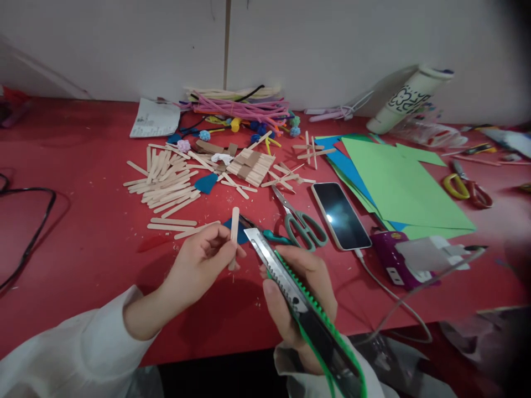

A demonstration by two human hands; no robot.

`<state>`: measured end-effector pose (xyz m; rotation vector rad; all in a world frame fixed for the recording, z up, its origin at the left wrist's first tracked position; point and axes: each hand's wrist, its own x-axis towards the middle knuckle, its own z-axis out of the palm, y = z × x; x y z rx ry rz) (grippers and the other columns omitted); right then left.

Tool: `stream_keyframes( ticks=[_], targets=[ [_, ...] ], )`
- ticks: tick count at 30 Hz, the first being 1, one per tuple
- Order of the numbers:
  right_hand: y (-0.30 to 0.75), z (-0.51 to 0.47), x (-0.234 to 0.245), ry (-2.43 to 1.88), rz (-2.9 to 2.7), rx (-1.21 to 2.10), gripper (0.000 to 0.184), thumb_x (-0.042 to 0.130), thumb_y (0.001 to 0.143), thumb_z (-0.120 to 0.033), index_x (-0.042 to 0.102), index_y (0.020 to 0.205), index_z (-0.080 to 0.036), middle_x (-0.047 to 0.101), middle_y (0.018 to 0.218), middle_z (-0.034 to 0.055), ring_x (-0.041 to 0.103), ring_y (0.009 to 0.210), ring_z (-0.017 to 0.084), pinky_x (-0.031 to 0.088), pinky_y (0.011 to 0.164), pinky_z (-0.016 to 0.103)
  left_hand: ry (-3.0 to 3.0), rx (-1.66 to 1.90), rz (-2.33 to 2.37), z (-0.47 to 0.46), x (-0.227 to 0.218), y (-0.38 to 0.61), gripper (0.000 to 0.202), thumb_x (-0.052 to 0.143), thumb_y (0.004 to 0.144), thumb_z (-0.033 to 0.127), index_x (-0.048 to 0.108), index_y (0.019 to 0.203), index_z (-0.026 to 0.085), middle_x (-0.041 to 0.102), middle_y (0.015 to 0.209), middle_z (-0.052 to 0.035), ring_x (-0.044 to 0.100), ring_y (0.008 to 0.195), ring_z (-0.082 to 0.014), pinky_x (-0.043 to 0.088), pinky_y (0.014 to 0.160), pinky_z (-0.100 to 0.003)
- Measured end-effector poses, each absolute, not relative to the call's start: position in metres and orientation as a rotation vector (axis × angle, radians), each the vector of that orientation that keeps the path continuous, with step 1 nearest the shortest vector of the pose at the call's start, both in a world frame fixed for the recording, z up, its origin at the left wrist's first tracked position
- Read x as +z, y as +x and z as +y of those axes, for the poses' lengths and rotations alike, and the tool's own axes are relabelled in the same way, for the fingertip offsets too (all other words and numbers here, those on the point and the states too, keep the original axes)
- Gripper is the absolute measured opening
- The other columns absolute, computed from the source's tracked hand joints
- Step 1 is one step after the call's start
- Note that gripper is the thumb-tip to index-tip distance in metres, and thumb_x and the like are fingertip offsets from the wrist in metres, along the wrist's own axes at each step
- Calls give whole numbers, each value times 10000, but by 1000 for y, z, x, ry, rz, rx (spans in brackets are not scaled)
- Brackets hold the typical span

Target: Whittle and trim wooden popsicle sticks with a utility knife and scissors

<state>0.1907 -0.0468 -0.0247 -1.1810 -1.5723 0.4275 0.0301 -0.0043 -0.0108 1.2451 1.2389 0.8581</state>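
My left hand (205,257) pinches a wooden craft stick (234,224) upright between thumb and fingers. In my right hand (298,287) is a green and black utility knife (305,304), its blade out and its tip pointing up and left. The blade tip is close to the stick, with a gap between them. Beyond the hands lie grey-green scissors (305,224) and a dark tool with teal handles (274,237), partly behind the knife. Loose craft sticks (166,182) are heaped at the left, near a joined panel of sticks (251,166).
Pipe cleaners (240,108) lie along the wall. To the right are a phone (341,215) on a cable, green paper sheets (398,177), a purple power adapter (392,260), a leaning tumbler (409,99) and red-yellow scissors (467,188). A black cable (41,221) crosses the far left.
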Motion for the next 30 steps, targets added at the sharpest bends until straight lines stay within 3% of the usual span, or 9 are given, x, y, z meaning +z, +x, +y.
stream_keyframes(
  ticks=[10, 15, 23, 30],
  targets=[
    [189, -42, -25, -1111, -1632, 285, 269, 534, 731, -139, 545, 991, -210, 631, 749, 5, 622, 577, 131, 506, 509, 231, 1233, 882, 1261, -4, -18, 32, 124, 576, 775, 297, 599, 790, 176, 685, 753, -10, 576, 594, -92, 475, 584, -206],
    [188, -44, -21, -1105, -1648, 320, 283, 528, 726, -122, 540, 990, -221, 644, 735, -4, 623, 570, 130, 511, 517, 236, 1234, 918, 1243, -4, -18, 33, 87, 594, 757, 265, 584, 756, 178, 676, 709, 4, 597, 604, -94, 490, 602, -206],
    [188, -43, -24, -1076, -1684, 328, 308, 531, 709, -131, 527, 1001, -229, 665, 735, -7, 570, 464, 112, 456, 405, 217, 1276, 883, 1300, -6, -16, 34, 139, 574, 763, 274, 523, 671, 184, 623, 591, 28, 550, 499, -81, 422, 466, -181],
    [187, -44, -25, -1162, -1755, 165, 250, 531, 746, -193, 525, 991, -239, 667, 692, -6, 636, 528, 153, 518, 473, 239, 1403, 855, 1352, -8, -21, 33, 142, 532, 806, 263, 520, 690, 180, 607, 583, 31, 548, 510, -82, 425, 493, -185]
  ],
)
